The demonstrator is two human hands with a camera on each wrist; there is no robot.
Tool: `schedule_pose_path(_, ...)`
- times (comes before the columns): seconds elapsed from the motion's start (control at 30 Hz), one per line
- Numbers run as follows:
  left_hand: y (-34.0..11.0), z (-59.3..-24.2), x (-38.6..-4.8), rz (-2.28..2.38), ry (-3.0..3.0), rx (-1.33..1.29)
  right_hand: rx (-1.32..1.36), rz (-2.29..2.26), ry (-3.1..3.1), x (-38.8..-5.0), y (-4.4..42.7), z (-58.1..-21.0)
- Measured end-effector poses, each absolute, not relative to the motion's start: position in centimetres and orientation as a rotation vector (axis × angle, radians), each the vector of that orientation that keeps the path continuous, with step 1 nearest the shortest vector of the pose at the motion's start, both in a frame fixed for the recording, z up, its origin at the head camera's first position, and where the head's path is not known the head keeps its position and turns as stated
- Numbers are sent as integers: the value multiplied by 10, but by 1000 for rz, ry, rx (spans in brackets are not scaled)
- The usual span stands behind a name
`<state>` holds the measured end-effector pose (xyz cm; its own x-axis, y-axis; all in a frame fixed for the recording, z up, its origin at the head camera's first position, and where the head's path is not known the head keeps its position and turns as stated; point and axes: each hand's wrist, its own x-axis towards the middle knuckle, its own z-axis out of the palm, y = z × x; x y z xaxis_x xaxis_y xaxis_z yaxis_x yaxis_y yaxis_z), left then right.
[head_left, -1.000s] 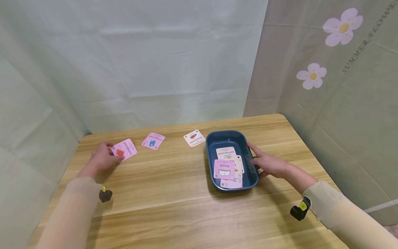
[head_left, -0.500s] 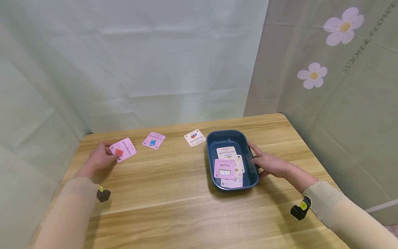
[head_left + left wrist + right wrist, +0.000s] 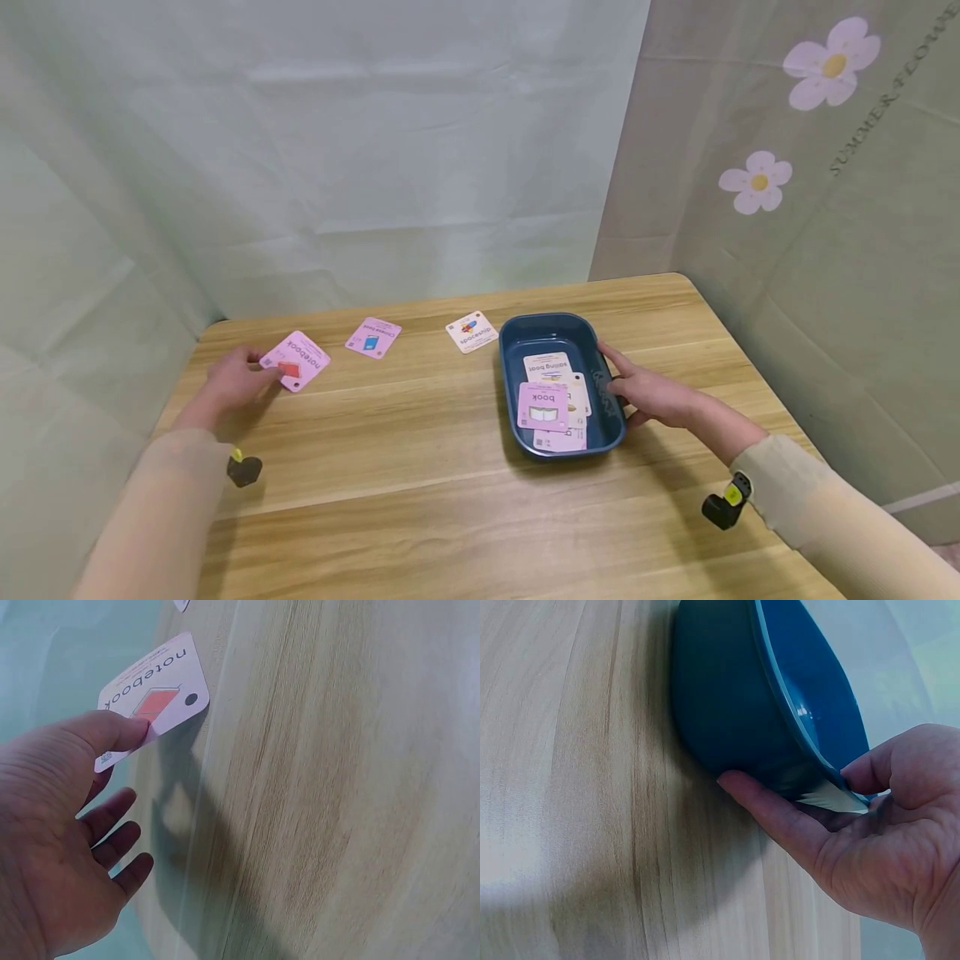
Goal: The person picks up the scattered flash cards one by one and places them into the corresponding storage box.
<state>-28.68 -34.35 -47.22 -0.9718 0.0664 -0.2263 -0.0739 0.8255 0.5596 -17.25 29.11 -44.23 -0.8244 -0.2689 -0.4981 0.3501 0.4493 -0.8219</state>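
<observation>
My left hand [image 3: 231, 387] pinches a pink "notebook" card [image 3: 303, 352] between thumb and forefinger at the table's left. In the left wrist view the card [image 3: 166, 684] is tilted and casts a shadow on the wood; the other fingers [image 3: 120, 844] are loosely bent, off the card. On the right, my right hand [image 3: 656, 398] grips the side wall of a dark blue bin [image 3: 574, 455], its thumb over the rim. Inside lie a "sailing boat" card [image 3: 545, 365], a pink "book" card [image 3: 542, 402] and two cards partly hidden under it.
A pink "Chinese book" card [image 3: 373, 338] and a white "spaceship" card [image 3: 472, 332] lie near the back edge of the wooden table [image 3: 420, 508]. Pale cloth [image 3: 420, 167] hangs behind and on both sides of the table.
The left hand has shifted slightly to the left, and the notebook card has turned and tilted in its pinch. The right hand and the bin have stayed in place.
</observation>
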Motion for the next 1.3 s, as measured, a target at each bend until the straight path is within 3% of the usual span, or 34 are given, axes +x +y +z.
schedule_pose_path(0.6, -353, -468, -283, 775, 2831, 90, 81, -1416, 2106, -172, 290, -441)
schedule_pose_path(1.3, -351, -459, -274, 953, 2743, 2, 78, -1416, 2107, -171, 290, -441)
